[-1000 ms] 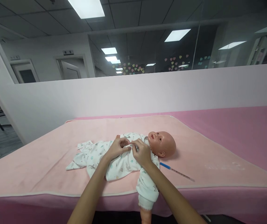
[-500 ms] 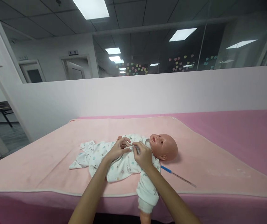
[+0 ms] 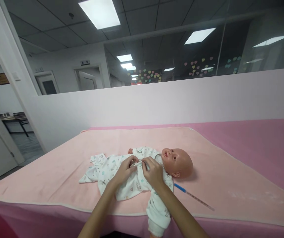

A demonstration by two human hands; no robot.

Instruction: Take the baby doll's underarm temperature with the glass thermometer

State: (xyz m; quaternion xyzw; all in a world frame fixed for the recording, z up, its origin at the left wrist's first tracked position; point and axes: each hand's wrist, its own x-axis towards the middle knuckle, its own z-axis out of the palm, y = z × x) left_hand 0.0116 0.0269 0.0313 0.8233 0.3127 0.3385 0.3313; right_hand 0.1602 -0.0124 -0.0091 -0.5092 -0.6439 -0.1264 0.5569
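A baby doll (image 3: 181, 162) lies on its back, head to the right, dressed in a white printed baby outfit (image 3: 134, 186). My left hand (image 3: 126, 169) is at the doll's chest, its fingers curled and pinching the front of the clothing. Close beside it, my right hand (image 3: 153, 170) pinches the same cloth between thumb and forefinger. Whether a tie or a fastener is between the fingertips is too small to make out. One sleeved arm of the doll hangs over the near edge of the table.
To the right of the doll lies a thin thermometer-like stick (image 3: 194, 197) with a blue end. A peach blanket (image 3: 221, 185) covers the pink surface (image 3: 263, 148). Behind stands a white half wall (image 3: 181, 102) with glass above.
The camera view has shifted a little, so everything sits slightly lower and further right. Both hands stay at the doll's chest, fingers still pinching the cloth.
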